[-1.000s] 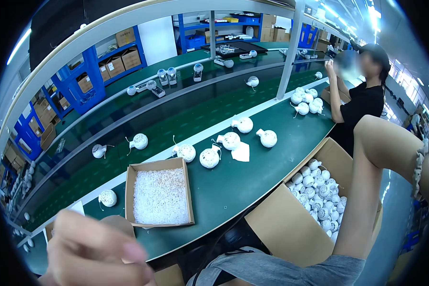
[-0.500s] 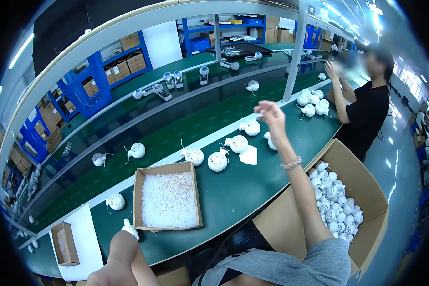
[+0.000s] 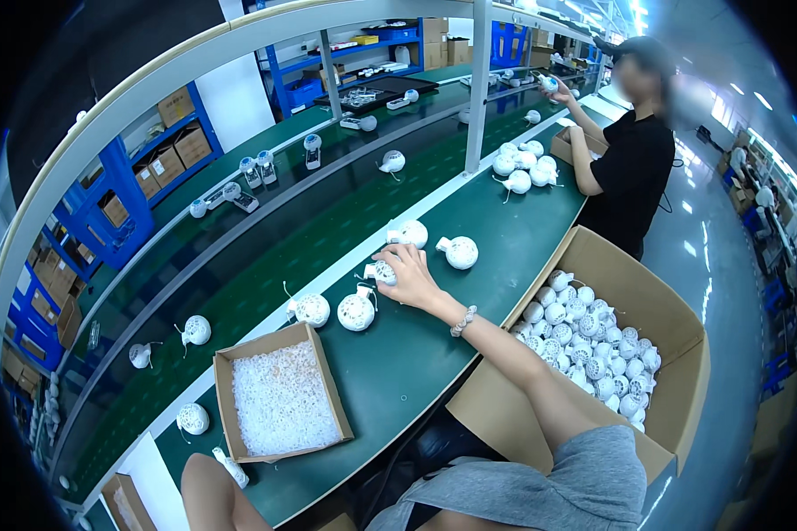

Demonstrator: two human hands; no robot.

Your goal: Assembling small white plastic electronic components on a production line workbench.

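At the bottom, the person's left arm [image 3: 211, 496] is bending into view. The left hand is staying out of sight, so I cannot tell what its grip is doing. Just beyond the arm, an open box [image 3: 335, 398] of tiny see-through bits is sitting on the green table [image 3: 398, 354]. On the right, a big brown carton [image 3: 676, 332] is holding lots of white balls [image 3: 598, 341]. The right hand [image 3: 412, 279] is reaching over the table, and its fingers are curling around a white ball [image 3: 383, 273], clamping it. That ball is resting on the table, and its short neck is pointing left. A loose ball [image 3: 357, 311] is lying near it on the left. Farther off, a co-worker [image 3: 633, 159] in black is standing by the table, and blue shelves [image 3: 283, 66] are standing behind the line.
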